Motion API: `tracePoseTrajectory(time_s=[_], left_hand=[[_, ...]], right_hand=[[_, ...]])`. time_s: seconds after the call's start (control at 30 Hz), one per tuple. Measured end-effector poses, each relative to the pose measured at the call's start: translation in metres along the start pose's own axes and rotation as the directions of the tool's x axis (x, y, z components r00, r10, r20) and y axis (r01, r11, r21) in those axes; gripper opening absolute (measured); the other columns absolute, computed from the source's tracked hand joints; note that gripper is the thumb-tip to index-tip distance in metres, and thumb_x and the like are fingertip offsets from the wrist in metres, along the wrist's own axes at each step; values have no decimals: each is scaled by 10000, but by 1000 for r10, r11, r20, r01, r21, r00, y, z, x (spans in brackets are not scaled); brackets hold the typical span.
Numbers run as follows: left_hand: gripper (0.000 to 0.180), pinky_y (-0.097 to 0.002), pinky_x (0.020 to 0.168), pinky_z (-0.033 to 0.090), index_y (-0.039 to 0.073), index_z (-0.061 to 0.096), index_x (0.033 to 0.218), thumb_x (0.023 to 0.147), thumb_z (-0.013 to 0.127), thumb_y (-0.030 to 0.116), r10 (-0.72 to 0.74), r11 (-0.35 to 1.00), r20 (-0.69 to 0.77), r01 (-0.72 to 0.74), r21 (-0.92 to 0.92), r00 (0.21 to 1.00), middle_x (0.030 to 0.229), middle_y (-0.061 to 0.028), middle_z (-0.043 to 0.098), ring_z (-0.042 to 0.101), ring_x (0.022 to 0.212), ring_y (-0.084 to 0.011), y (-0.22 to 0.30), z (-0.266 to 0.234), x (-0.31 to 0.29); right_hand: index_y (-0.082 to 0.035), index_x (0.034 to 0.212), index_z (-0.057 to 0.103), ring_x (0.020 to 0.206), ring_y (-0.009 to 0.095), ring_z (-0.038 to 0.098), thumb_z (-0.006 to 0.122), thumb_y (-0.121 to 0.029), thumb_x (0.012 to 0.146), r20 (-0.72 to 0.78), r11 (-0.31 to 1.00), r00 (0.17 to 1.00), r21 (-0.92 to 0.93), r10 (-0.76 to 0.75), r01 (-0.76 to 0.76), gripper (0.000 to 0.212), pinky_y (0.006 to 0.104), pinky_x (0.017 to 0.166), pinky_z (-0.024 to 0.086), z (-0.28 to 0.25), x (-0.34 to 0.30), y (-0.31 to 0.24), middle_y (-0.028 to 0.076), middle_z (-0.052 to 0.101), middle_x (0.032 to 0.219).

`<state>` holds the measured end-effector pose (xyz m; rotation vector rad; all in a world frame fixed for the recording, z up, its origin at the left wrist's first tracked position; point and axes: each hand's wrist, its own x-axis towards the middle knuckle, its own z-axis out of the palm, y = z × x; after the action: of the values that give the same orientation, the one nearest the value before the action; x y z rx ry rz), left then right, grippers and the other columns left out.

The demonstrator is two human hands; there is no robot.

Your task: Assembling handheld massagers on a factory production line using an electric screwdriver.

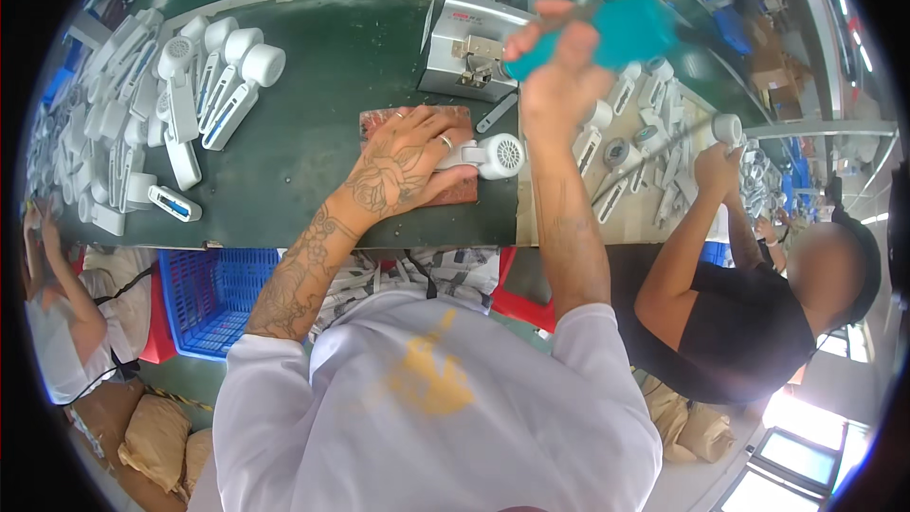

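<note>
My left hand (403, 163) lies over a white handheld fan (500, 156), fingers and thumb around its handle, pressing it down on a reddish-brown pad (463, 192). The fan's round slotted head sticks out to the right of my thumb, while most of the handle is hidden under the hand. Raised at the right, my right hand (569, 66) is closed around a teal power screwdriver (633, 30), blurred by motion. The screwdriver's narrower end is by the front of a grey box-shaped machine (483, 24); its exact tip is hard to make out.
Many white fans (220, 66) are heaped on the green table (313, 57) at the left. More white parts lie on a cardboard sheet (555, 199) at the right. A co-worker in black (730, 322) holds a fan there. A blue crate (204, 294) stands below the table edge.
</note>
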<state>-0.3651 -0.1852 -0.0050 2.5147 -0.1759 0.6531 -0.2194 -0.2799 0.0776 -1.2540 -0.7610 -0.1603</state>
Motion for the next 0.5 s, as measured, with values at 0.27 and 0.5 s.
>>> tracePoseTrajectory(time_s=[0.27, 0.5], left_hand=[[397, -428, 901, 452, 122, 645, 1225, 896, 682, 340, -59, 998, -1, 59, 34, 998, 1089, -80, 608, 557, 1005, -283, -7, 3, 3], [325, -445, 907, 446, 115, 660, 1232, 934, 605, 232, -101, 995, 20, 100, 11, 995, 1085, -85, 595, 536, 1008, -303, -10, 2, 1]], right_hand=[[3, 930, 541, 544, 178, 556, 504, -435, 1039, 81, 1000, 997, 21, 5, -7, 453, 300, 503, 451, 9, 5, 54, 67, 546, 655], [8, 946, 538, 545, 195, 537, 499, -391, 1044, 108, 984, 978, -14, 176, -176, 413, 326, 517, 454, 8, -1, 38, 75, 523, 651]])
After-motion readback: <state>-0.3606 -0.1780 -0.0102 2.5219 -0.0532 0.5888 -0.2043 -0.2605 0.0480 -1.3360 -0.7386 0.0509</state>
